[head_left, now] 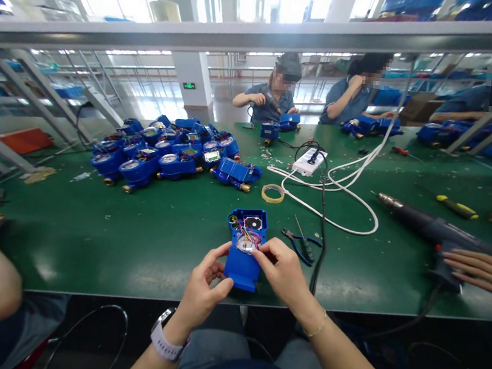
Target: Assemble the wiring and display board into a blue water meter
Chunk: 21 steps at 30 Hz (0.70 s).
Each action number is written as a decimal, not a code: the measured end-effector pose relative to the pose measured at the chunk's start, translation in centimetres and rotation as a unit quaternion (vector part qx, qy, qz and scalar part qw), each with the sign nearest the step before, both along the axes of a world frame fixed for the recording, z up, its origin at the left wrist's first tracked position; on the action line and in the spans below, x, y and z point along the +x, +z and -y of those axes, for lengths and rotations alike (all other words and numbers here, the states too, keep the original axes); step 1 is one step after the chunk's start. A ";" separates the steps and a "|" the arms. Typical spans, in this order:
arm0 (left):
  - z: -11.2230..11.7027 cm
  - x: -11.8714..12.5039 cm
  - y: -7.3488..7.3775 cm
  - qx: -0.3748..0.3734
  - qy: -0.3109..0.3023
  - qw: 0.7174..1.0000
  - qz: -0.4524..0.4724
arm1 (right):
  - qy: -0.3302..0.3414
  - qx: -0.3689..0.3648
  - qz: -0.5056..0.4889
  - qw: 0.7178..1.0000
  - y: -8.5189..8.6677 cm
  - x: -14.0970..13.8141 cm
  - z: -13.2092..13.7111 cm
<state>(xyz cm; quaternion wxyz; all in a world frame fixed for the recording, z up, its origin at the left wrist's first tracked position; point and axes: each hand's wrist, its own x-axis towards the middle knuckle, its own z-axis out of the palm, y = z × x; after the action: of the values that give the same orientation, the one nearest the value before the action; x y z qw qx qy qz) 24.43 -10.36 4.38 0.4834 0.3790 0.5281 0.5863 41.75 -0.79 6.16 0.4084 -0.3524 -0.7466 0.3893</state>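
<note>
In front of me at the table's near edge is a blue water meter (242, 268) with its housing opened. Coloured wires (249, 238) run over its round dial, beside a black module (252, 223). Along its left side, my left hand (206, 285) grips the blue casing between thumb and fingers. My right hand (283, 272) is closed at the right edge, thumb and index finger pressed where the wires meet the blue cover. Whether a wire lies between those fingertips is hidden. Just right of the meter lie blue-handled pliers (299, 245) and a small screwdriver (305, 241).
Several blue meters (175, 148) are piled at the left back. A tape roll (273, 193), white power strip (310, 161), looped cables and a heat gun (425, 222) occupy the right side. Co-workers' hands rest at both sides; a shelf (260, 38) crosses above.
</note>
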 end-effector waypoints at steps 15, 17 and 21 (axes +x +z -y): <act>0.4 -0.2 -0.8 0.011 -0.001 0.998 0.064 | 0.008 -0.203 -0.133 0.970 -2.2 0.1 0.9; 0.6 -0.2 -0.7 0.015 0.003 0.999 0.030 | 0.005 -0.180 -0.126 0.975 -2.0 0.0 1.1; 1.0 -0.2 -0.4 0.030 -0.010 0.998 -0.053 | -0.003 -0.158 -0.119 0.980 -1.9 -0.2 1.2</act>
<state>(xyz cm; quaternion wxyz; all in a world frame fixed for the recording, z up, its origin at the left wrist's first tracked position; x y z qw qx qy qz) 24.19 -11.33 3.98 0.4491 0.4290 0.5313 0.5762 41.57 -2.01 4.22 0.4351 -0.3658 -0.6204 0.5403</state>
